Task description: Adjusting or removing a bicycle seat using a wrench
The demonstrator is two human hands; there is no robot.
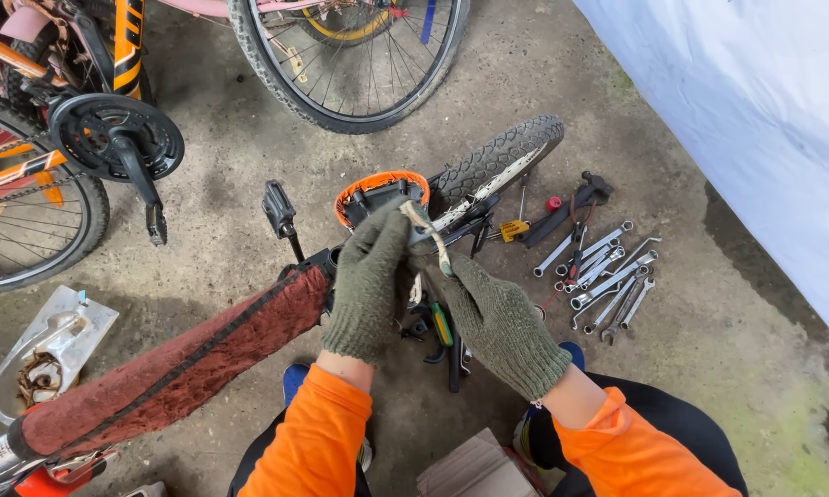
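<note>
Left hand [370, 287], in a grey-green knitted glove, grip closed around the black front part of the bicycle [384, 199] ringed by an orange rim. Right hand [499, 324], same glove, grip pinched narrow on a thin pale frayed strip [433, 241] that runs up from the fingertips to the black part. Both sleeves orange.

Left to right across the bare concrete floor [700, 340]:
- Orange-and-black bicycle [83, 120] with black chainring and crank, at the upper left edge.
- Grey metal tray [60, 340] with rusty small parts, at the left edge.
- Long frame tube wrapped in worn dark-red fabric [193, 354], running from the lower left corner up to the left hand.
- Black pedal [279, 210], just left of the hands.
- Knobby black tyre on a small wheel [497, 161], just behind the hands.
- Spoked wheel [359, 55], top centre.
- Spread of silver spanners [608, 276], right of the hands, well apart from them.
- White sheet [755, 110], along the right edge.
</note>
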